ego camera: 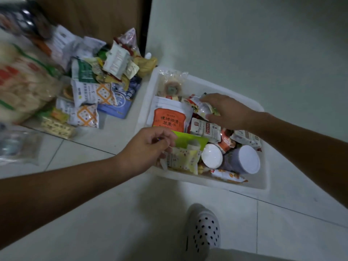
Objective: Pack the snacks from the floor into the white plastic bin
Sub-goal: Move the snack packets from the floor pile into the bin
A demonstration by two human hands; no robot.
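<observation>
Pinches yellow packet [185, 159] at near-left corner of bin [244, 185] with left grip [150, 146] — clasps white packet [202, 108] mid-bin with right grip [227, 112].

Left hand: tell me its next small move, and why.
Probably let go of the yellow packet and reach back to the floor pile: the left hand pinches it already inside the white plastic bin, while many snacks lie outside. The right hand holds a white packet there.

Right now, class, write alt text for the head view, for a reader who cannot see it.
Two bare hands work in a white plastic bin on a tiled floor: the left hand pinches a yellow packet, the right hand grips a white packet. A snack pile lies beside it.
</observation>
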